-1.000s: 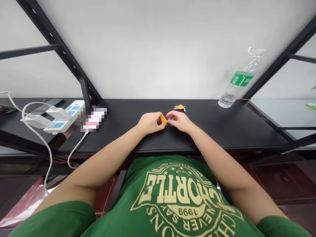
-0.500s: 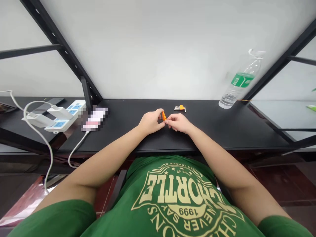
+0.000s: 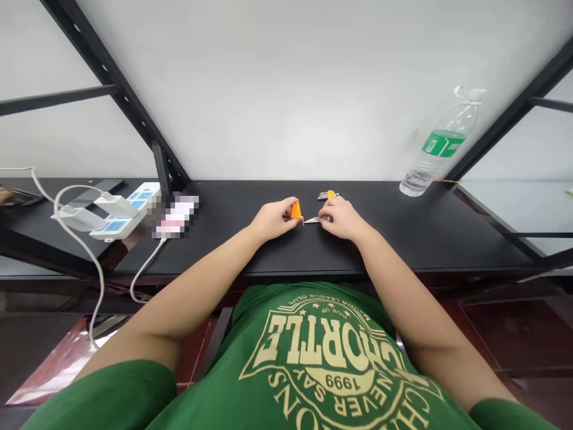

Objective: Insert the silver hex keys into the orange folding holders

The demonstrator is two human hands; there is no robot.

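Note:
My left hand pinches a small orange holder above the black desk. My right hand has its fingers closed round a thin silver hex key, whose tip points at the orange holder. Just behind my right hand lies a second orange holder with several hex keys on the desk. Both forearms rest over the desk's front edge.
A clear water bottle with a green label stands at the back right by a black frame post. At the left sit a white power strip with plugs and white cables, and a blurred flat object.
My right hand moved right, away from the orange holder, with a silver hex key now showing between the two hands. The left hand stays where it was with the holder.

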